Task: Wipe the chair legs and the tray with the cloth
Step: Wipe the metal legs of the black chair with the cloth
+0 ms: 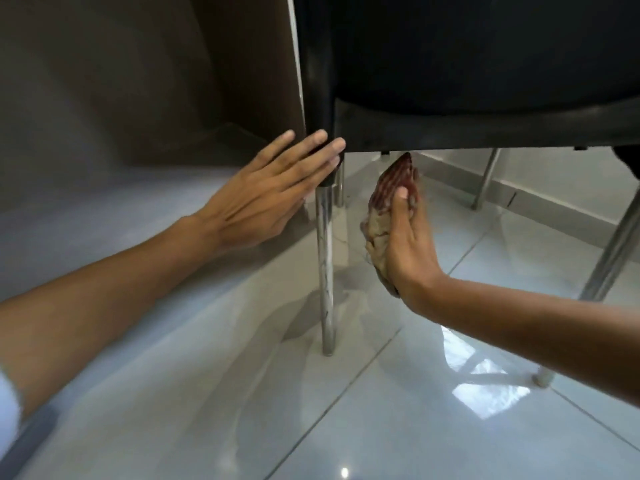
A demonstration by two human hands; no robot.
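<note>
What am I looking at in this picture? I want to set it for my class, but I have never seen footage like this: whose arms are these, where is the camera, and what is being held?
There is no machine here. The one picture comes from a wide-angle camera worn on a person's head, looking forward and down, so the two arms reaching in are the wearer's own.

The left hand is flat, its straight fingers resting against the black top of the near chair leg, a shiny metal tube standing on the floor.

The right hand holds a bunched cloth, reddish stripes at the top and beige below. The cloth sits just right of that leg, under the dark seat; I cannot tell if it touches anything.

More metal legs show to the right. The floor is glossy pale tile. No tray is visible.
</note>
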